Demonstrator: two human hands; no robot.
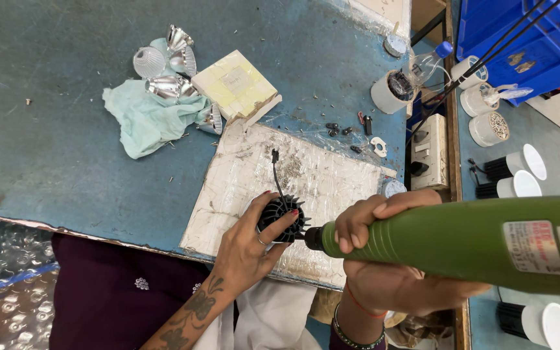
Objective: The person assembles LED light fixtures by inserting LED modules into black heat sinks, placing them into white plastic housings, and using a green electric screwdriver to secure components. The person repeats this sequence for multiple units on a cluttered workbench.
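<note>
My left hand (251, 246) grips a black finned heat sink (279, 217) and presses it onto a worn taped board (332, 178). A thin black wire (276, 172) runs up from the heat sink. My right hand (384, 259) holds a big green electric screwdriver (481, 241) sideways, its dark tip (312, 237) touching the right side of the heat sink.
A pale green cloth (139, 116) with shiny reflector cups (166, 65) and a yellowish taped box (236, 84) lie at the back. Loose screws (341, 131), white cups (390, 91), a plastic bottle (426, 63), a power strip (430, 152) and black-and-white lamp housings (520, 175) stand to the right.
</note>
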